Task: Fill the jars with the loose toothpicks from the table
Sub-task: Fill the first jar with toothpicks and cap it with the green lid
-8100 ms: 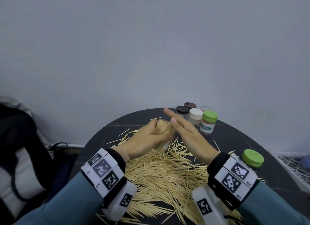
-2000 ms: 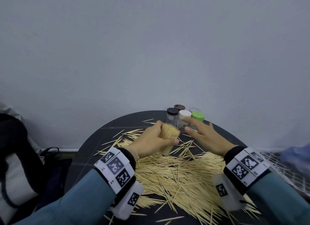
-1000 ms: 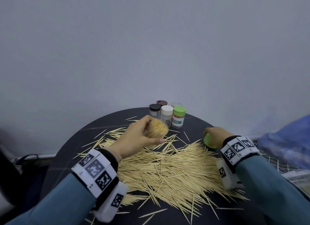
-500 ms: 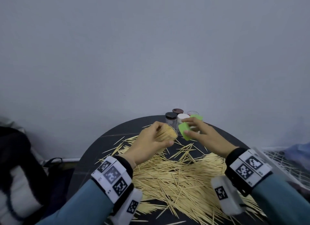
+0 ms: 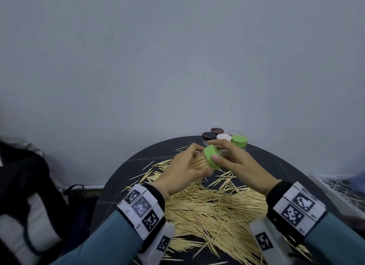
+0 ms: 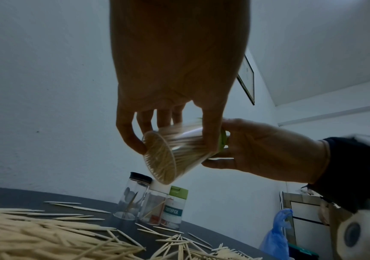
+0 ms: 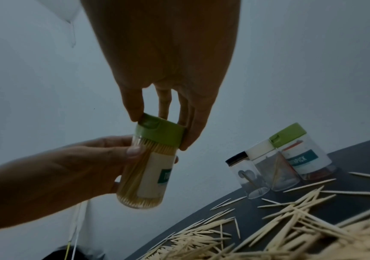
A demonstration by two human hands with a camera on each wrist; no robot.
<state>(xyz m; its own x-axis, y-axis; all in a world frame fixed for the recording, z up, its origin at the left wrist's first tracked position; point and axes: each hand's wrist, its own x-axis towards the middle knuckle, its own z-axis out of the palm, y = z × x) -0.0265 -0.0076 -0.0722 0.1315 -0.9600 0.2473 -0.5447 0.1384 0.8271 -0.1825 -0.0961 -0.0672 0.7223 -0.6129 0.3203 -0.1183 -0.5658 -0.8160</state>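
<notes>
My left hand [image 5: 202,159] grips a clear labelled jar [image 5: 198,163] packed with toothpicks and holds it tilted above the table. My right hand [image 5: 212,150] pinches a green lid [image 5: 211,155] that sits on the jar's mouth. The right wrist view shows the lid [image 7: 159,132] on top of the jar [image 7: 144,177], with thumb and fingers around its rim. A big pile of loose toothpicks [image 5: 213,205] covers the round black table [image 5: 276,166] below both hands.
Several small jars stand at the table's far edge: one with a green lid [image 5: 239,141], one white-lidded [image 5: 223,137], two dark-lidded [image 5: 209,135]. A dark bag [image 5: 29,185] lies left of the table, a white wire rack [image 5: 335,187] right.
My right hand took the green lid from the table's right side and brought it onto the jar's mouth. My left hand kept hold of the jar and tilted it.
</notes>
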